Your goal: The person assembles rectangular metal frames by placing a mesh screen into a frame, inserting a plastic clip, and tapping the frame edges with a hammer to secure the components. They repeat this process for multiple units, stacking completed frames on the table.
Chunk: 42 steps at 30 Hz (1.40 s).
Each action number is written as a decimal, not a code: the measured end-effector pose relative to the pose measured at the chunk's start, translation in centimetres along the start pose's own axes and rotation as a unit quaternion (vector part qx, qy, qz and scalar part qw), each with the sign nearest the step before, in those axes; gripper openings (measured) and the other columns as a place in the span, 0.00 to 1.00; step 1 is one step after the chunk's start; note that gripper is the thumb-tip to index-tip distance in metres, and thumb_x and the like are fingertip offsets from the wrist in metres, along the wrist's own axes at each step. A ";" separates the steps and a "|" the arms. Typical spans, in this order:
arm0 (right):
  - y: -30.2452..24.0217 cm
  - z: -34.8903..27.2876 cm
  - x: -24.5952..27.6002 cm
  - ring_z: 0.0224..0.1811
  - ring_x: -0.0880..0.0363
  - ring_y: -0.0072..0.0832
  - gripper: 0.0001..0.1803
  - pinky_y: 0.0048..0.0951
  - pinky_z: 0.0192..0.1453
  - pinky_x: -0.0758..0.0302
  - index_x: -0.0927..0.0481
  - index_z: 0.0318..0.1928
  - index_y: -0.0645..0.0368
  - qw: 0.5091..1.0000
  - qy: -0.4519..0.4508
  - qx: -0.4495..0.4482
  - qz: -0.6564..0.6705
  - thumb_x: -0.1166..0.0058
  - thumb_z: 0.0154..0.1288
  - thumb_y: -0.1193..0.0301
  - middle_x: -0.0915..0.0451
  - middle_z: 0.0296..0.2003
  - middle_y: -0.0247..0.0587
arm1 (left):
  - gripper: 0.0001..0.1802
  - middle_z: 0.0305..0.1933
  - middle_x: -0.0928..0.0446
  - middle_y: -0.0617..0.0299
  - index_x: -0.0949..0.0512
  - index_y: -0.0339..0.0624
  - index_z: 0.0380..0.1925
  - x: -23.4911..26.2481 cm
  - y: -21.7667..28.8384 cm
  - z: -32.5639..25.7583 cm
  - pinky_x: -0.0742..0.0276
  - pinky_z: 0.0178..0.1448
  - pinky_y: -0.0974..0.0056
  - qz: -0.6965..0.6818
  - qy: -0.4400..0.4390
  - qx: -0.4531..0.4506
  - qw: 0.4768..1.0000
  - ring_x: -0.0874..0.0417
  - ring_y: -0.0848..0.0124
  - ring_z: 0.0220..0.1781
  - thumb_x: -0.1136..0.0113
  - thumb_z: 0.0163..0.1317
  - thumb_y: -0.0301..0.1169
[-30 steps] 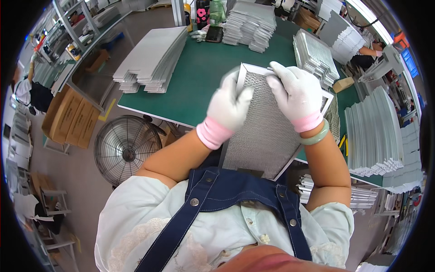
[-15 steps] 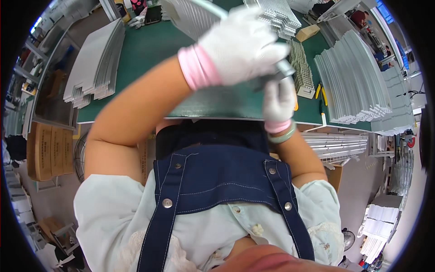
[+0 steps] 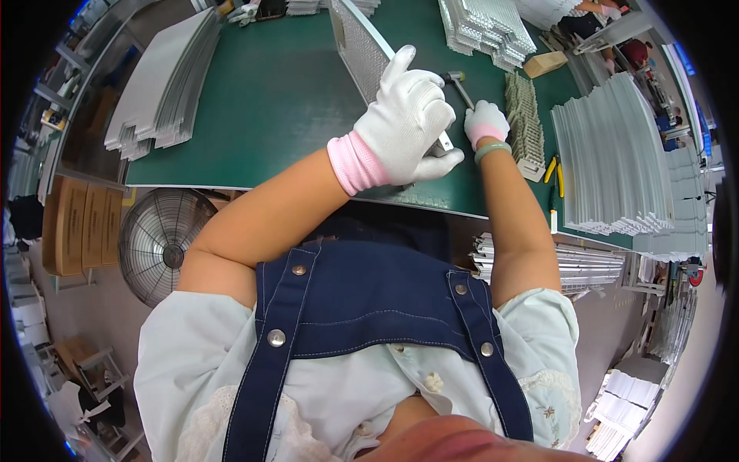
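Note:
My left hand (image 3: 406, 127), in a white glove with a pink cuff, is wrapped round the edge of a grey honeycomb-textured panel (image 3: 358, 55) with a pale metal rim. The panel stands tilted on edge above the green table, and its near corner shows under my fingers. To the right, my right hand (image 3: 486, 122), gloved the same way, is closed round the handle of a small hammer (image 3: 459, 86). The hammer's dark head points away from me. Beside this hand runs a row of small beige slotted pieces (image 3: 523, 127).
Stacks of silvery panels stand at the left (image 3: 165, 85), the far middle (image 3: 489, 31) and the right (image 3: 612, 154) of the green table (image 3: 269, 115). Yellow-handled pliers (image 3: 556, 173) and a wooden block (image 3: 545, 64) lie at the right. A floor fan (image 3: 171, 250) stands below left.
My right hand has moved away from my left hand and farther out over the table, with the hammer now plainly visible. The panel in my left hand has turned more edge-on.

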State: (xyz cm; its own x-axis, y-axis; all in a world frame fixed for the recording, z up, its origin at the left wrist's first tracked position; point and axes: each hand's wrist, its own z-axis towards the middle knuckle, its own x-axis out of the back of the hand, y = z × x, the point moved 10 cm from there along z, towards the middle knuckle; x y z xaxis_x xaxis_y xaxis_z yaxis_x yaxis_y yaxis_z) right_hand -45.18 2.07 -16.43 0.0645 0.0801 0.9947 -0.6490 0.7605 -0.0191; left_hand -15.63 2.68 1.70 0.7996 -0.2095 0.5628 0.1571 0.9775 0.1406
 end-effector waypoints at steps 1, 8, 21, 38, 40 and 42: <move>0.3 0.5 -0.4 0.50 0.18 0.48 0.22 0.47 0.55 0.22 0.19 0.49 0.57 1.000 -0.004 -0.008 0.025 0.46 0.66 0.52 0.19 0.47 0.50 | 0.20 0.36 0.25 0.56 0.26 0.44 0.29 -0.1 0.0 0.1 0.45 0.72 0.33 -0.006 -0.007 -0.006 1.000 0.22 0.50 0.52 0.27 0.42 0.42; -0.8 -7.6 15.5 0.28 0.19 0.33 0.10 0.36 0.34 0.24 0.23 0.41 0.62 0.902 0.187 0.224 0.318 0.43 0.68 0.67 0.21 0.30 0.44 | 0.21 0.38 0.25 0.57 0.26 0.45 0.28 0.7 0.0 0.6 0.44 0.71 0.33 0.004 0.001 -0.003 1.000 0.25 0.49 0.58 0.27 0.40 0.43; -7.6 -20.5 28.0 0.28 0.20 0.36 0.18 0.33 0.32 0.25 0.20 0.50 0.60 0.846 0.147 0.512 -0.009 0.38 0.58 0.76 0.20 0.29 0.41 | 0.21 0.35 0.27 0.52 0.23 0.40 0.31 0.6 -0.9 -0.7 0.50 0.73 0.30 -0.022 -0.078 0.019 0.997 0.23 0.48 0.50 0.30 0.44 0.44; -8.3 -21.8 26.3 0.28 0.23 0.28 0.28 0.26 0.37 0.24 0.25 0.61 0.59 0.818 0.110 0.546 -0.142 0.42 0.58 0.82 0.20 0.32 0.35 | 0.23 0.26 0.29 0.60 0.25 0.44 0.22 1.1 -0.9 -0.6 0.39 0.68 0.39 -0.052 -0.022 -0.032 0.998 0.24 0.58 0.36 0.27 0.39 0.49; -8.3 -21.6 29.7 0.25 0.25 0.28 0.28 0.29 0.33 0.25 0.24 0.60 0.56 0.811 0.187 0.553 0.046 0.42 0.57 0.78 0.23 0.28 0.33 | 0.24 0.23 0.30 0.60 0.25 0.43 0.20 1.2 -0.9 -0.7 0.37 0.67 0.39 -0.060 -0.010 -0.049 0.997 0.24 0.58 0.32 0.28 0.41 0.51; -7.9 -21.6 30.0 0.26 0.24 0.29 0.28 0.30 0.31 0.25 0.23 0.60 0.55 0.825 0.189 0.526 0.083 0.41 0.55 0.78 0.23 0.28 0.33 | 0.24 0.23 0.30 0.60 0.26 0.43 0.21 0.9 -1.0 -1.2 0.36 0.66 0.39 -0.075 -0.008 -0.050 0.996 0.25 0.57 0.32 0.27 0.40 0.50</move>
State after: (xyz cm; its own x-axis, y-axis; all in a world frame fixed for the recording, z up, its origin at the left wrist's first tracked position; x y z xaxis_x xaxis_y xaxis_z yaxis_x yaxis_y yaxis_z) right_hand -21.69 12.38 11.35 0.0122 0.4733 0.8808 -0.9588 -0.2445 0.1447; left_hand -14.39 1.55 1.08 0.7542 -0.3522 0.5543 0.3315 0.9328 0.1416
